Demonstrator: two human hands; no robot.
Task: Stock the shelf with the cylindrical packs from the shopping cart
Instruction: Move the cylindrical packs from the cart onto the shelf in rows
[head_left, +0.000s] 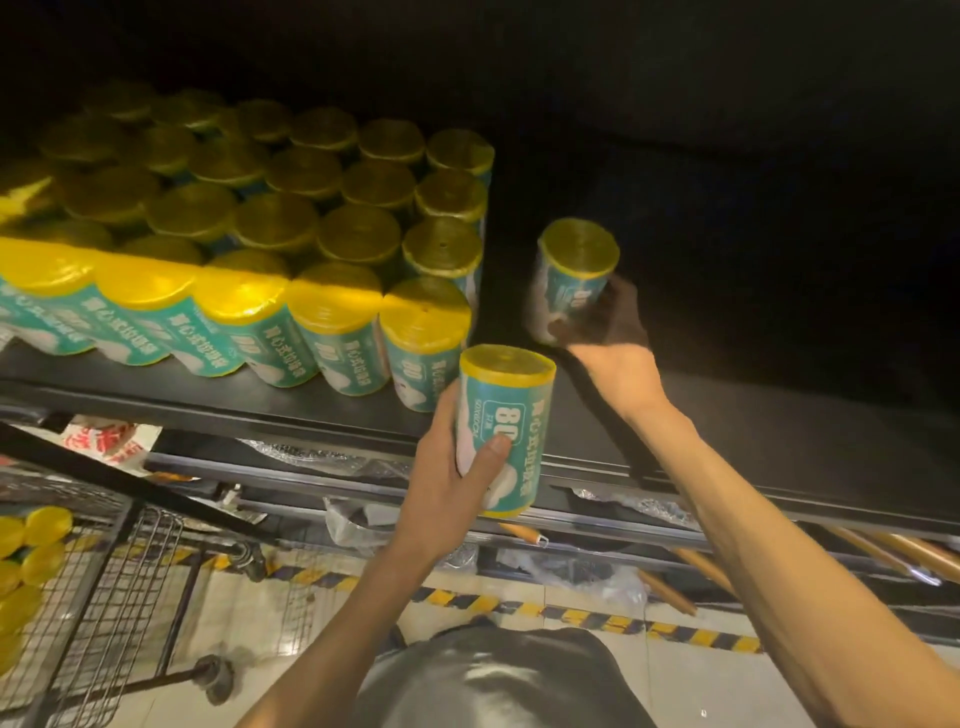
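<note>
My left hand (457, 467) grips a teal cylindrical pack with a yellow top (511, 410), upright at the front lip of the dark shelf (753, 421). Deeper in, my right hand (608, 338) holds a second pack (574, 275) upright over the bare right part of the shelf, a gap away from the stocked rows of packs (332, 234). Those rows fill the shelf's left half, several deep. More yellow-topped packs (31, 551) lie in the wire shopping cart (130, 571) at lower left.
The shelf's right side and back are dark and bare. Below the shelf a lower level holds plastic-wrapped goods (363, 525) and wooden handles (883, 551). Yellow-black hazard tape (571, 613) runs along the floor. The cart stands close on my left.
</note>
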